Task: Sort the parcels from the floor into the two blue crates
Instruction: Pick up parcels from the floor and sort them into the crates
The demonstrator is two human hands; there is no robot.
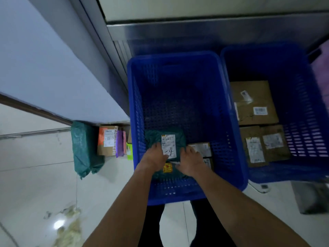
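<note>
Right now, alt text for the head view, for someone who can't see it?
Left grip and right grip hold a green parcel marked "-4" inside the left blue crate, beside small brown parcels. The right blue crate holds three brown boxes; other parcels lie on the floor by the wall.

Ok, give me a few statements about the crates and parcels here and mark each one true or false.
1. The green parcel marked 4 is inside the left crate. True.
2. The right crate is empty. False: it holds brown cardboard parcels.
3. No parcels are on the floor. False: a green bag and a cardboard box lie left of the left crate.
4. The two crates stand side by side. True.
</note>
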